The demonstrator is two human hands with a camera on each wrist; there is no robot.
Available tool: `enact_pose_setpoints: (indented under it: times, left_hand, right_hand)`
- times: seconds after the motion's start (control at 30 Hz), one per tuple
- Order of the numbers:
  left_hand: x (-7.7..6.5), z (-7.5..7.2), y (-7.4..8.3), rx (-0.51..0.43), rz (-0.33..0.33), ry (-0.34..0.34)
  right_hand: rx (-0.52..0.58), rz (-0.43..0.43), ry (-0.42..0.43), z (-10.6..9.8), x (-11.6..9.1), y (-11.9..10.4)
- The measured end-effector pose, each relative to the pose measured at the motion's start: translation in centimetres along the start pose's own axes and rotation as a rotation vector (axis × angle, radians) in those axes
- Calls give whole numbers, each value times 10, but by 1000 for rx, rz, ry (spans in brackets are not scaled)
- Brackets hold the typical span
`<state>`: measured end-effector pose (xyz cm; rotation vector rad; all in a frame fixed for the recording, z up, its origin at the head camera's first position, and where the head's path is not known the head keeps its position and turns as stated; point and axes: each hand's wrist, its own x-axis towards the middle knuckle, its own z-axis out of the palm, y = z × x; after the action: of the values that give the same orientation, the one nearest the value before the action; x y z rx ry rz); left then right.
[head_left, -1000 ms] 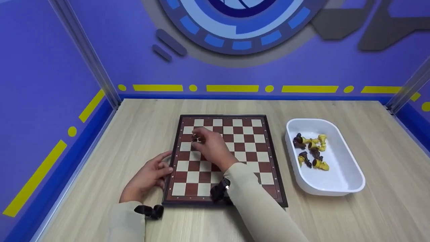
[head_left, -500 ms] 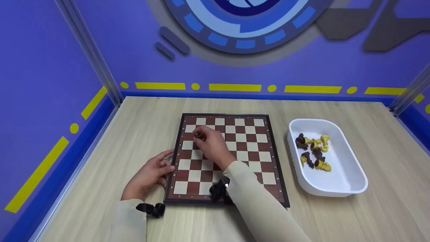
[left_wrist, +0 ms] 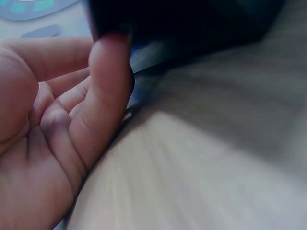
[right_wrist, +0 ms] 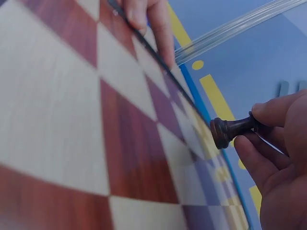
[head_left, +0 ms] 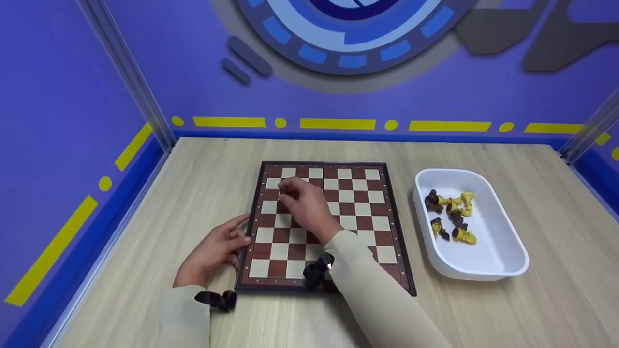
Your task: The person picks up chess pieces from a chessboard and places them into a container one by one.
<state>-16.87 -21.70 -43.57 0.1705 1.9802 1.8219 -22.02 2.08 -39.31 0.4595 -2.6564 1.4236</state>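
My right hand (head_left: pixel 307 205) reaches over the far left part of the brown and white chessboard (head_left: pixel 362 209). Its thumb and fingertips pinch a dark brown chess piece (right_wrist: pixel 232 130) by the upper end. In the right wrist view the round base points toward the squares, while the top is hidden in the fingers. At the board's left edge, my left hand (head_left: pixel 210 253) rests its index finger and thumb against the dark rim. The left wrist view shows a fingertip (left_wrist: pixel 110 57) right at the board's dark side, with the other fingers loosely bent.
A white plastic tray (head_left: pixel 498 258) stands right of the board, with several yellow chess pieces (head_left: pixel 465 236) and dark chess pieces (head_left: pixel 457 220) lying in it. Blue panels (head_left: pixel 309 96) with yellow marks border the wooden table (head_left: pixel 213 169) at the back and sides.
The head view has shifted slightly. My right hand has moved a little farther back over the board, its fingers covering more of the dark piece. The left hand stays at the rim.
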Motion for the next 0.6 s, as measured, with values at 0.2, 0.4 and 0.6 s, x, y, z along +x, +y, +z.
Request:
enact_pose_setpoints:
  times: [0.2,0.4,0.6]
  left_hand:
    - [1,1,0,-16,-9,5]
    - [1,0,-1,4,-4,-11]
    - [0,-3,-1,3,5,-20]
  right_hand:
    - [-18,-23,0,-6,-4,-4]
    - [-13,-10,-21,-15,-11,-5]
    - [18,-16,-20,-27,-16,-5]
